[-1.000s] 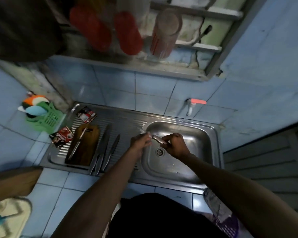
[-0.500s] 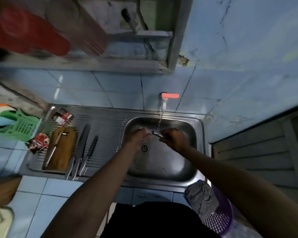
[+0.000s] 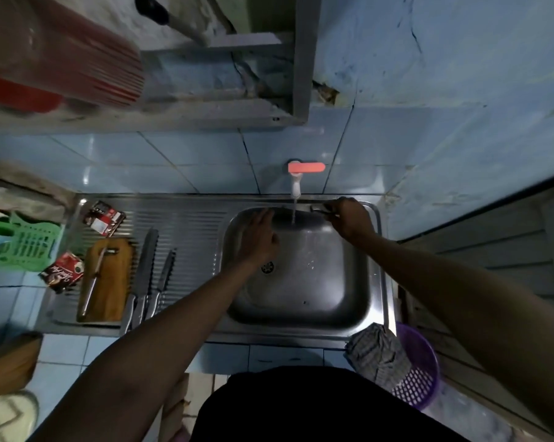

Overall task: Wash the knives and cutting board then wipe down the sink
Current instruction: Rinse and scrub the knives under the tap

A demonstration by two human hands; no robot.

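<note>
Water runs from the white tap with a red lever into the steel sink. My right hand grips a small metal utensil at the sink's back right rim. My left hand hovers over the basin with fingers spread, holding nothing. On the drainboard lies a wooden cutting board with a knife on it. Two more knives, a large serrated one and a smaller one, lie to its right.
Two sachets lie on the drainboard's left. A green basket stands on the counter at far left. A grey cloth hangs over a purple basket at the sink's front right. A shelf with red cups hangs overhead.
My right hand carried the utensil from under the stream to the back right rim. My left hand let go and opened over the basin. The camera tilted down.
</note>
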